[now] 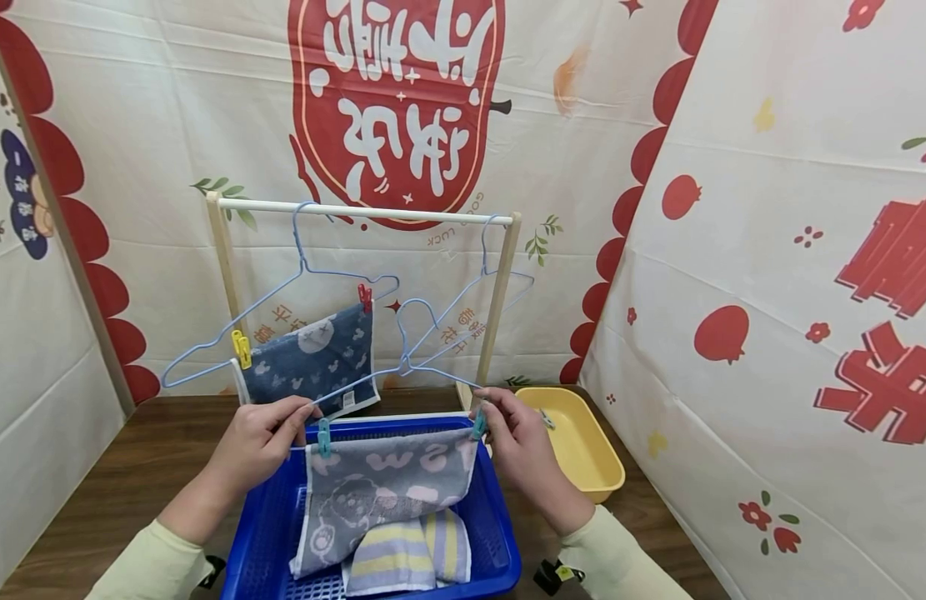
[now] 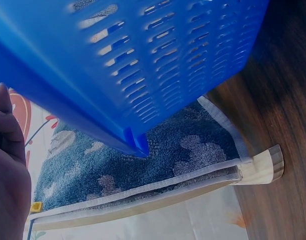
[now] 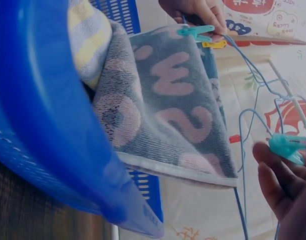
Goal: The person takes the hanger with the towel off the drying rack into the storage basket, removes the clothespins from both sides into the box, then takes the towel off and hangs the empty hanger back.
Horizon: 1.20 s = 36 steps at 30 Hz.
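My left hand (image 1: pixel 263 437) pinches the left end of a blue wire clothes hanger (image 1: pixel 406 367). A grey towel with pink letters (image 3: pixel 175 100) hangs from this hanger over the blue basket (image 1: pixel 503 508). Near my left fingers, a teal clothespin (image 1: pixel 324 437) clips the towel's left corner. My right hand (image 3: pixel 283 180) holds a second teal clothespin (image 3: pixel 288 146) between thumb and fingers, by the hanger's right end and close to the towel's other top corner. In the left wrist view only part of the left hand (image 2: pixel 10 165) shows, at the edge.
Behind the basket stands a rack with a white rail (image 1: pixel 365 208). From it hang a hanger bearing a dark blue towel (image 1: pixel 312 358) on yellow and red clothespins, and another hanger (image 1: pixel 485 271). A yellow-striped towel (image 1: pixel 402 554) lies in the basket. A yellow tub (image 1: pixel 608 471) stands right.
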Motion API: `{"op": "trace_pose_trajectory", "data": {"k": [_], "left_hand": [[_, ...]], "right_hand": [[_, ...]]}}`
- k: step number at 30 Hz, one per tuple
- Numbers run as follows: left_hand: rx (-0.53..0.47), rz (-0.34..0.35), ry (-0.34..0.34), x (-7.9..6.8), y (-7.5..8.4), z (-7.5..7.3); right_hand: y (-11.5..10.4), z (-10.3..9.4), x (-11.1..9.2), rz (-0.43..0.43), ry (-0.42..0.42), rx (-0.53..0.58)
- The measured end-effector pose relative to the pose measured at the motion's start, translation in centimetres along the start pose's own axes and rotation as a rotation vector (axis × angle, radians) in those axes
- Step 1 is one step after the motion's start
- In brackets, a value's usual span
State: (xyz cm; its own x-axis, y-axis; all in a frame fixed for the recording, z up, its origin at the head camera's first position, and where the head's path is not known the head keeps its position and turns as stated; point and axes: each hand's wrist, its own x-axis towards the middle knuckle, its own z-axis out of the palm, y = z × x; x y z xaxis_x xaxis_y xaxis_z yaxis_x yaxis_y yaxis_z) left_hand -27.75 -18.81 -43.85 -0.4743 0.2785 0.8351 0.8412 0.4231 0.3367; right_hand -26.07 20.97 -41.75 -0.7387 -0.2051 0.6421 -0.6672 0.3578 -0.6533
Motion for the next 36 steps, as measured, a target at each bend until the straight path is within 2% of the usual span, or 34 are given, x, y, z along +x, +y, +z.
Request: {"op": "trace_pose_trajectory", "data": {"k": [3, 11, 16, 21, 27, 32, 36], "left_hand": [[0.001, -0.003, -0.003, 0.0, 0.0, 0.0], [0.006, -0.011, -0.010, 0.0, 0.0, 0.0], [0.011, -0.002, -0.006, 0.1, 0.0, 0.1], [0.011, -0.007, -0.009, 0.0, -0.1, 0.1], [0.009, -0.018, -0.010, -0.1, -0.1, 0.1], [0.012, -0.013, -0.005, 0.0, 0.1, 0.1], [0.013, -0.012, -0.008, 0.1, 0.2, 0.0]], "right_hand": [[-0.2, -0.2, -0.1, 0.016, -0.011, 0.002], [-0.8, -1.4, 0.1, -0.016, 0.014, -0.052], [-0.9, -3.2, 0.7, 0.025, 0.057, -0.070], [0.6, -5.6, 1.8, 0.078, 0.072, -0.125], [3.1, -8.2, 2.9, 0.146, -0.006, -0.272], [6.0, -9.2, 3.4, 0.193, -0.128, -0.476], [8.5, -9.8, 3.9, 0.270, -0.194, -0.561]]}}
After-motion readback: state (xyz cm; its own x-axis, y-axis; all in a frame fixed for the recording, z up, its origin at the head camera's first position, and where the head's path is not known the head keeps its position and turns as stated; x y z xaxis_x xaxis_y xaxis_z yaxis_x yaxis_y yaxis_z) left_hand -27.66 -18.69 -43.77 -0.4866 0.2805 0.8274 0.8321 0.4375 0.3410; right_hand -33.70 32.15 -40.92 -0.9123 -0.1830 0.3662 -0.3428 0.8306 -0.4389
